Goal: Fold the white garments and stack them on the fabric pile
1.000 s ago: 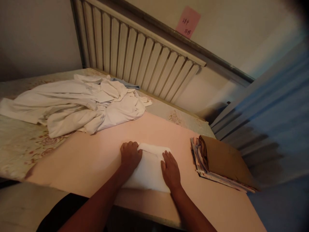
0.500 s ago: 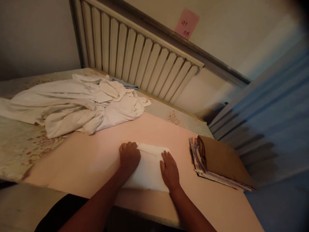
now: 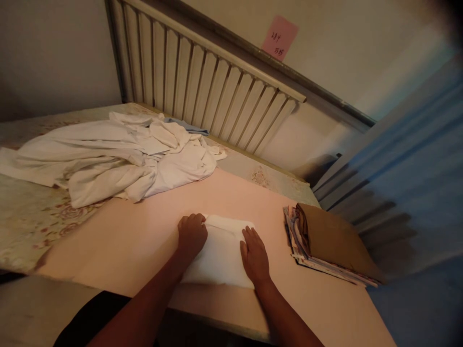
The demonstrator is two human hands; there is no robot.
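Observation:
A white folded cloth (image 3: 223, 258) lies on the pink sheet (image 3: 144, 236) in front of me, with a crease along its far edge. My left hand (image 3: 193, 233) has its fingers curled over the cloth's far left corner and pinches the edge there. On the opposite side, my right hand (image 3: 255, 253) rests flat along the cloth's right edge, fingers stretched forward and holding nothing.
Rumpled white fabric (image 3: 115, 156) is heaped at the back left on a floral cover (image 3: 70, 212). A stack of folded items topped by a brown cover (image 3: 336, 236) sits at right. Behind are a radiator (image 3: 202, 77) and blue curtain (image 3: 408, 183).
My left hand has shifted slightly left, and the far edge of the cloth looks a little flatter. My right hand has stayed almost still.

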